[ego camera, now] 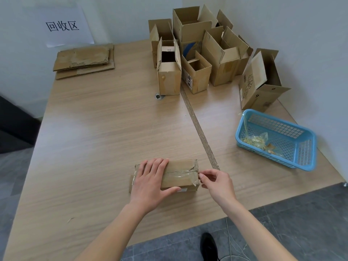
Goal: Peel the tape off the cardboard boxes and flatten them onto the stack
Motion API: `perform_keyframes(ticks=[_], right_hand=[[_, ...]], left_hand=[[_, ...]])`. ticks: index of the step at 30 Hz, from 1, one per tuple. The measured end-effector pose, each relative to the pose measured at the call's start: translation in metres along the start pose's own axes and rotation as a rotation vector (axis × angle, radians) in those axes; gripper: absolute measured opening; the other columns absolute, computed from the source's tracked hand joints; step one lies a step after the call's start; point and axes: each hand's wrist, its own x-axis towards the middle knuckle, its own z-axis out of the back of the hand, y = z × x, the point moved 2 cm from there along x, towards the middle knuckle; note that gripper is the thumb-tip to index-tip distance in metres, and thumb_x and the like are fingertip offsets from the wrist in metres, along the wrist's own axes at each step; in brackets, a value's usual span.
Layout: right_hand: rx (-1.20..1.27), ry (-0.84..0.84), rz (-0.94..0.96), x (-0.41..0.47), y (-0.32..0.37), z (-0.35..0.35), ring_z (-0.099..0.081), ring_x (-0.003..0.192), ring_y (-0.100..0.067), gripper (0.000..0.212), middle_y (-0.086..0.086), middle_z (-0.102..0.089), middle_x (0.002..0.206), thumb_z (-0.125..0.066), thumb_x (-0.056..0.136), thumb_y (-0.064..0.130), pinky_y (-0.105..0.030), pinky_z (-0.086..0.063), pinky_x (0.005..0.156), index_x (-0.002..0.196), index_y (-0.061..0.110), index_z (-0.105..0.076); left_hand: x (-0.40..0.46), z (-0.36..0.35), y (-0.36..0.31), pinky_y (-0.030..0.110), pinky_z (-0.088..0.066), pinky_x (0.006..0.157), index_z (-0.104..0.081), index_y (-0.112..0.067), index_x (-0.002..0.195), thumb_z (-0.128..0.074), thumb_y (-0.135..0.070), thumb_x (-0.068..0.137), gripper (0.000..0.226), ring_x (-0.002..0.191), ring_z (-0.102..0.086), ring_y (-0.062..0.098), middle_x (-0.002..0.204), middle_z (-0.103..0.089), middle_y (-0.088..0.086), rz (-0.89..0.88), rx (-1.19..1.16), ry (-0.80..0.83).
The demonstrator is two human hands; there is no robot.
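My right hand (212, 180) pinches at the end of the clear tape (178, 175) where it wraps over the right edge of a small closed cardboard box (185, 171), finger and thumb drawn together on what looks like the tape's loose edge, while my left hand (152, 178) lies flat and spread across the box's left half, fingers straight, pressing it to the desk (105, 129) near the front edge. To the right, a blue basket (305, 161) holds a tangle of peeled tape (evidence, I judge, of boxes already stripped). At the far left corner of the desk a low stack of flattened cardboard (83, 60) sits beneath a wall sign (63, 26). At the far right a cluster of open boxes (199, 51) stands upright, not yet flattened. By my reckoning the job is in its early part: a few boxes done, this one still taped, and roughly eight or more waiting.
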Motion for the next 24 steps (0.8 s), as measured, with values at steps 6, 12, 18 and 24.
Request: perform_keyframes(ticks=[6, 12, 18, 24], right_hand=[[0.006, 0.034, -0.076, -0.0013, -0.0041, -0.0032, -0.073, 0.080, -0.010, 0.013, 0.003, -0.077, 0.089, -0.069, 0.097, 0.022, -0.034, -0.064, 0.073, 0.106, 0.017, -0.077], [0.023, 0.021, -0.069, -0.0009, -0.0034, -0.0016, -0.073, 0.082, -0.011, 0.012, 0.001, -0.077, 0.088, -0.071, 0.095, 0.021, -0.032, -0.064, 0.070, 0.103, 0.014, -0.079], [0.080, 0.084, -0.105, 0.0012, -0.0055, -0.0019, -0.072, 0.089, -0.015, 0.011, -0.005, -0.075, 0.093, -0.070, 0.097, 0.022, -0.033, -0.064, 0.071, 0.101, 0.014, -0.076], [0.026, 0.159, -0.113, 0.0057, -0.0049, -0.0024, -0.072, 0.087, -0.012, 0.017, -0.002, -0.074, 0.097, -0.066, 0.099, 0.026, -0.034, -0.064, 0.072, 0.107, 0.013, -0.072]], left_hand=[[0.0004, 0.0002, 0.0006, 0.040, -0.004, 0.125, -0.026, -0.030, 0.155, -0.030, -0.094, 0.079, 0.099, 0.148, -0.027, 0.015, 0.155, -0.035, -0.014, 0.004, 0.002, 0.009], [-0.0003, -0.0004, 0.0006, 0.041, -0.006, 0.125, -0.029, -0.029, 0.154, -0.034, -0.093, 0.079, 0.098, 0.147, -0.029, 0.014, 0.153, -0.037, -0.014, 0.001, -0.005, -0.003], [-0.0001, -0.0003, 0.0003, 0.040, -0.006, 0.125, -0.030, -0.029, 0.154, -0.033, -0.093, 0.079, 0.099, 0.148, -0.027, 0.014, 0.154, -0.037, -0.013, 0.008, 0.000, 0.002], [0.0001, -0.0010, 0.0006, 0.041, -0.008, 0.125, -0.030, -0.029, 0.154, -0.032, -0.093, 0.079, 0.098, 0.146, -0.030, 0.015, 0.153, -0.038, -0.012, 0.002, 0.007, -0.005]])
